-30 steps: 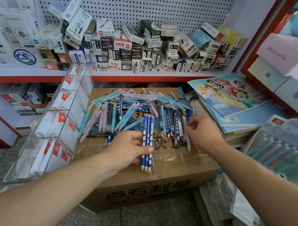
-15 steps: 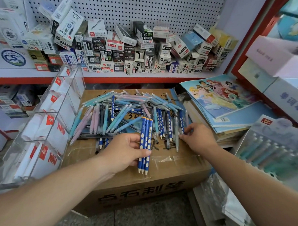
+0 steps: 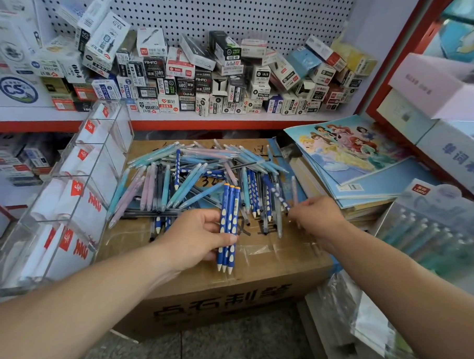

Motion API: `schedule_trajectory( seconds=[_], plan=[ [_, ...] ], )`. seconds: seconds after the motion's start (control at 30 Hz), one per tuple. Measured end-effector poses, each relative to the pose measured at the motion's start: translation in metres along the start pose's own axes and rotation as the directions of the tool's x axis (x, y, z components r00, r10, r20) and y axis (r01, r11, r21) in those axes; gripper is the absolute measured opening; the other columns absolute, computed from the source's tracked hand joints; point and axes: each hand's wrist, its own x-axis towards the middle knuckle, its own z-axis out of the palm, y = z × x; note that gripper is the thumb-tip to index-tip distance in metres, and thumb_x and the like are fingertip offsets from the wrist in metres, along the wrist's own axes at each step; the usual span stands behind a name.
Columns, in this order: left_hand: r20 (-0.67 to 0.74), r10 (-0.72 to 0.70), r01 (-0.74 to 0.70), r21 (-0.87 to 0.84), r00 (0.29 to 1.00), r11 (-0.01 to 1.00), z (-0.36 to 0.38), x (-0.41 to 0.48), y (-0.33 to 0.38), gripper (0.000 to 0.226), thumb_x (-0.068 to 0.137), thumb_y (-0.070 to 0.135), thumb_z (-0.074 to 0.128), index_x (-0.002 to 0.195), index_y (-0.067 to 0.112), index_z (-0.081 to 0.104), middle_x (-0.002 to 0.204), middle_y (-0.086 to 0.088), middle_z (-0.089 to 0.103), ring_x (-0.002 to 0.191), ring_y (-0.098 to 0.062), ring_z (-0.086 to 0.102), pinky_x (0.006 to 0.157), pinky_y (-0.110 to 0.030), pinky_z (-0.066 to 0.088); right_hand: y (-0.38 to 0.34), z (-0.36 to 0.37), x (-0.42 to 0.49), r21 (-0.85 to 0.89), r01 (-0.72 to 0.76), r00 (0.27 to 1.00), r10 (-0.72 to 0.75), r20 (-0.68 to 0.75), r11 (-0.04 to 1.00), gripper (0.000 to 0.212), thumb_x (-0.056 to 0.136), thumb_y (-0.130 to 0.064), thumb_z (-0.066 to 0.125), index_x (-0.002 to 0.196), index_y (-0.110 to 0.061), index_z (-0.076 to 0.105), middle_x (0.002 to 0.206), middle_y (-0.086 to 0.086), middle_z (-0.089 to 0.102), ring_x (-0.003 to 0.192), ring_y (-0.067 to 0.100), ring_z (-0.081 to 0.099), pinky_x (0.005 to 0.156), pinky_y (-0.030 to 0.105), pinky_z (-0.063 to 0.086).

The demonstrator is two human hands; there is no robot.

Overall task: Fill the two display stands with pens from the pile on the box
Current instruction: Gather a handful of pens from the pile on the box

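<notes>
A pile of pens (image 3: 195,174) in blue, teal and pink lies on a taped cardboard box (image 3: 267,264). My left hand (image 3: 192,237) grips three dark blue pens with white dots (image 3: 228,227), tips pointing toward me, just in front of the pile. My right hand (image 3: 317,218) reaches into the pile's right edge, its fingertips at the lower ends of a dotted blue pen (image 3: 280,197) and a pale one; whether it grips either is unclear. A clear acrylic display stand (image 3: 75,191) with several tiered compartments and red-and-white cards leans at the box's left side.
A red-edged shelf (image 3: 205,123) behind the box is stacked with small pen cartons under a pegboard. Picture books (image 3: 351,154) are piled right of the box. A packaged pen set (image 3: 432,226) and plastic wrapping lie at the right. Tiled floor shows below.
My right hand has moved down along the pile's right edge toward me. My left hand has kept hold of the three dotted pens, nearly still.
</notes>
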Motion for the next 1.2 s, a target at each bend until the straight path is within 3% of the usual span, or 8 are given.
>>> schedule_trajectory(
  seconds=[0.2,0.3,0.43,0.53,0.63,0.9,1.03,1.2],
  plan=[
    [-0.014,-0.004,0.004,-0.021,1.0,1.0,-0.002,-0.001,0.0,0.033,0.088,0.01,0.079,0.118,0.019,0.072,0.105,-0.001,0.079,0.098,-0.018,0.076,0.093,-0.051,0.059,0.007,-0.001,-0.016,0.1,0.02,0.992,-0.032,0.122,0.995,0.01,0.086,-0.006,0.079,0.091,-0.013,0.073,0.1,0.007,0.067,0.079,0.017,0.061,0.06,0.025,0.046],
    [-0.02,-0.002,0.001,-0.035,1.0,0.999,-0.001,-0.002,-0.001,0.034,0.087,0.011,0.08,0.119,0.018,0.071,0.106,-0.002,0.079,0.099,-0.02,0.076,0.093,-0.053,0.059,0.011,0.002,-0.025,0.006,0.136,0.987,-0.136,0.084,0.991,0.01,0.084,-0.013,0.082,0.085,-0.014,0.073,0.093,-0.001,0.068,0.079,0.01,0.062,0.067,0.024,0.048],
    [-0.028,0.01,-0.012,-0.06,1.0,0.998,0.0,-0.002,0.0,0.033,0.088,0.008,0.078,0.119,0.018,0.071,0.104,-0.003,0.079,0.097,-0.02,0.076,0.092,-0.051,0.06,0.009,0.003,-0.036,-0.218,0.331,0.941,-0.338,0.006,0.918,0.014,0.086,-0.031,0.081,0.083,-0.022,0.072,0.079,-0.007,0.067,0.07,0.005,0.061,0.056,0.018,0.041],
    [-0.043,0.019,-0.023,-0.103,0.999,0.994,0.002,-0.001,0.001,0.028,0.09,0.004,0.075,0.115,0.015,0.071,0.101,-0.005,0.08,0.094,-0.021,0.077,0.085,-0.045,0.063,0.004,0.005,-0.041,-0.134,0.424,0.9,-0.433,-0.043,0.896,0.015,0.09,-0.033,0.078,0.083,-0.023,0.069,0.07,-0.004,0.063,0.061,0.007,0.056,0.056,0.022,0.048],
    [-0.079,0.036,-0.048,-0.15,0.996,0.988,0.005,-0.001,0.004,0.024,0.091,0.002,0.073,0.112,0.014,0.071,0.099,-0.004,0.08,0.089,-0.017,0.077,0.068,-0.029,0.063,-0.002,0.01,-0.051,0.009,0.432,0.902,-0.432,0.019,0.902,0.016,0.092,-0.033,0.074,0.085,-0.019,0.069,0.071,-0.001,0.061,0.061,0.007,0.053,0.055,0.016,0.045],
    [-0.107,0.052,-0.074,-0.214,0.993,0.974,0.008,0.0,0.007,0.023,0.093,0.001,0.07,0.113,0.011,0.07,0.102,-0.008,0.079,0.098,-0.027,0.076,0.087,-0.049,0.062,-0.005,0.023,-0.066,0.086,0.412,0.842,-0.415,0.345,0.907,0.021,0.094,-0.03,0.073,0.08,-0.014,0.07,0.061,-0.01,0.06,0.054,0.003,0.053,0.052,0.009,0.04],
    [-0.11,0.053,-0.078,-0.234,0.993,0.969,0.009,0.0,0.007,0.024,0.095,0.001,0.066,0.117,0.009,0.067,0.102,-0.01,0.079,0.096,-0.028,0.076,0.082,-0.046,0.063,-0.001,0.034,-0.07,0.099,0.436,0.817,-0.44,0.374,0.894,0.02,0.09,-0.027,0.077,0.081,-0.01,0.071,0.066,0.0,0.064,0.057,0.008,0.052,0.055,0.024,0.042],
    [-0.094,0.065,-0.084,-0.214,0.993,0.973,0.007,-0.003,0.005,0.026,0.091,0.0,0.072,0.116,0.009,0.068,0.099,-0.012,0.079,0.096,-0.032,0.076,0.083,-0.044,0.063,0.0,0.042,-0.071,0.133,0.453,0.809,-0.469,0.354,0.881,0.019,0.089,-0.022,0.079,0.078,-0.01,0.069,0.06,-0.005,0.061,0.048,0.002,0.048,0.051,0.018,0.04]
  ],
)
